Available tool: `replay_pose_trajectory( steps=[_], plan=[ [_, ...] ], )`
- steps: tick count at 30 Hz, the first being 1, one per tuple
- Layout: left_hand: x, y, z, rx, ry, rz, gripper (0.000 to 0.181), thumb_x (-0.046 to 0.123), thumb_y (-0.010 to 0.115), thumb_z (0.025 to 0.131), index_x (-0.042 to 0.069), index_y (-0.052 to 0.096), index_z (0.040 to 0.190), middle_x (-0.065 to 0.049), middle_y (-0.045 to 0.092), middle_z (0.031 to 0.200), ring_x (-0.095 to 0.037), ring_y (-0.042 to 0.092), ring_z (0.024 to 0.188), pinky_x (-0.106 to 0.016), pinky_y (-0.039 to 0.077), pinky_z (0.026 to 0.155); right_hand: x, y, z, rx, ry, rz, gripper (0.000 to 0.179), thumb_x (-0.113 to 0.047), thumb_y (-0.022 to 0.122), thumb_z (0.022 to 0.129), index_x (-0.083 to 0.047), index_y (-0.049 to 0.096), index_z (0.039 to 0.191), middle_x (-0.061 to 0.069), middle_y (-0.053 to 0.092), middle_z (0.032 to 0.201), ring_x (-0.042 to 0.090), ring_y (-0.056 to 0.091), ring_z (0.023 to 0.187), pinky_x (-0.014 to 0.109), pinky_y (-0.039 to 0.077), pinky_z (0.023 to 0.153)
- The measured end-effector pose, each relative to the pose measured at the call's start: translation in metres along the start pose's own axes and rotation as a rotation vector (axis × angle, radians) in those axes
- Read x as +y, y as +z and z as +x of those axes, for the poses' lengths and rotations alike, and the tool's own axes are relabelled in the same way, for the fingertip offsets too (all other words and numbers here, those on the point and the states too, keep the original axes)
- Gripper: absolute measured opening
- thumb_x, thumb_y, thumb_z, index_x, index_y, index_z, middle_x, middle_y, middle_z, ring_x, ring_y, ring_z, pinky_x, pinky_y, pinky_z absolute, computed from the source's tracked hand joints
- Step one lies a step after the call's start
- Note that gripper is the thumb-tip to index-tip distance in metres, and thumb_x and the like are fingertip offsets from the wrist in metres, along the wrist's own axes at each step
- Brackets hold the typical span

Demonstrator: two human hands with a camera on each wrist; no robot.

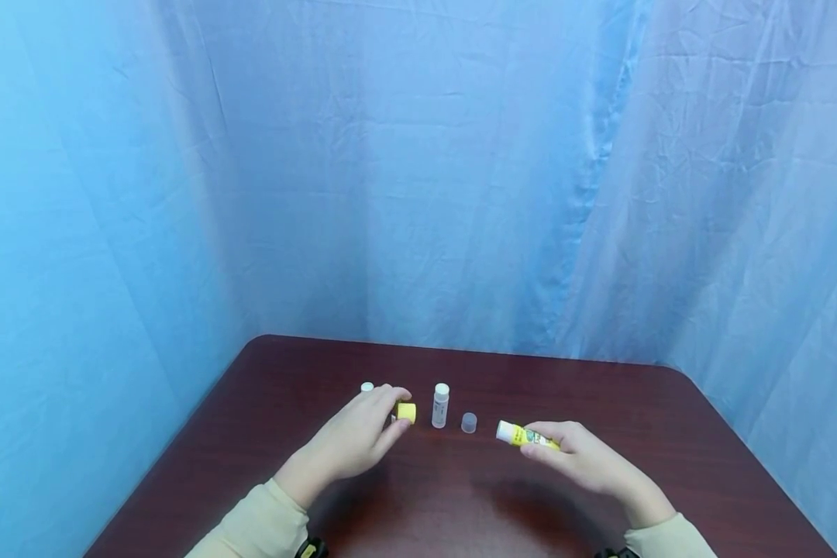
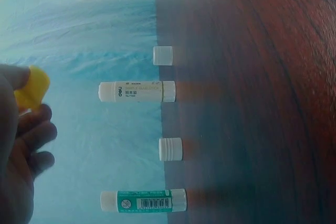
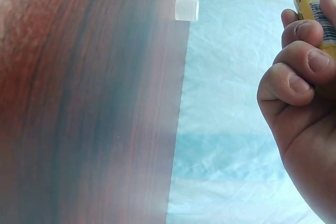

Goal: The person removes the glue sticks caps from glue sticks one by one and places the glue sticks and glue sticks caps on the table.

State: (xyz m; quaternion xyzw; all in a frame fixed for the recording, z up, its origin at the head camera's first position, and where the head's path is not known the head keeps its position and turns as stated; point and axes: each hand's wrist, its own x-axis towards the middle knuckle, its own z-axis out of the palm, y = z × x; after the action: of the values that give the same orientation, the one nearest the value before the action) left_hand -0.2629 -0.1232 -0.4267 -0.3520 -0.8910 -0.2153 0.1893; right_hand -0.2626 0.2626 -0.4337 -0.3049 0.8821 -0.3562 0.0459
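My left hand (image 1: 352, 430) pinches a yellow cap (image 1: 407, 413) above the table, between thumb and fingers. In my right hand (image 1: 589, 461) is a yellow glue stick (image 1: 539, 440), held tilted with its whitish end pointing left and the fingers wrapped round its body. Between the hands a white glue stick (image 1: 440, 407) stands upright, a translucent cap (image 1: 469, 422) beside it on the right. The left wrist view also shows a white ridged cap (image 2: 170, 149) and a green-labelled glue stick (image 2: 144, 201); in the head view the left hand mostly covers them.
The dark red-brown wooden table (image 1: 446, 504) has rounded far corners. Light blue curtains (image 1: 418, 194) hang behind it and along both sides.
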Motion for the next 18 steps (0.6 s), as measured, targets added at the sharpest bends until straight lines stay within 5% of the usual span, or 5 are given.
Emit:
replay_pose_trajectory(
  steps=[5, 9, 18],
  plan=[
    [-0.001, 0.004, 0.0, 0.086, -0.036, -0.081, 0.028, 0.019, 0.071, 0.097, 0.009, 0.054, 0.117, 0.003, 0.053, 0.097, -0.008, 0.049, 0.082, -0.024, 0.047, 0.07, 0.002, 0.001, 0.004, 0.024, 0.019, -0.024, 0.023, -0.036, 0.063, 0.102, -0.022, 0.068, 0.12, -0.002, 0.068, 0.094, 0.01, 0.059, 0.077, 0.029, 0.051, 0.066],
    [-0.001, 0.008, 0.001, 0.148, -0.026, -0.124, 0.031, 0.013, 0.074, 0.093, 0.007, 0.056, 0.117, 0.0, 0.052, 0.097, -0.011, 0.05, 0.084, -0.023, 0.047, 0.069, 0.004, 0.002, 0.007, 0.053, 0.035, -0.043, 0.024, -0.038, 0.063, 0.102, -0.023, 0.068, 0.119, -0.002, 0.068, 0.094, 0.011, 0.059, 0.077, 0.029, 0.051, 0.066],
    [0.003, 0.013, 0.008, 0.179, -0.078, -0.127, 0.032, 0.012, 0.077, 0.092, 0.013, 0.067, 0.123, 0.001, 0.059, 0.105, -0.013, 0.057, 0.081, -0.025, 0.05, 0.069, 0.005, 0.003, 0.013, 0.113, 0.103, -0.049, 0.035, -0.04, 0.066, 0.1, -0.014, 0.069, 0.123, -0.004, 0.066, 0.093, 0.013, 0.058, 0.074, 0.03, 0.05, 0.061]
  ],
)
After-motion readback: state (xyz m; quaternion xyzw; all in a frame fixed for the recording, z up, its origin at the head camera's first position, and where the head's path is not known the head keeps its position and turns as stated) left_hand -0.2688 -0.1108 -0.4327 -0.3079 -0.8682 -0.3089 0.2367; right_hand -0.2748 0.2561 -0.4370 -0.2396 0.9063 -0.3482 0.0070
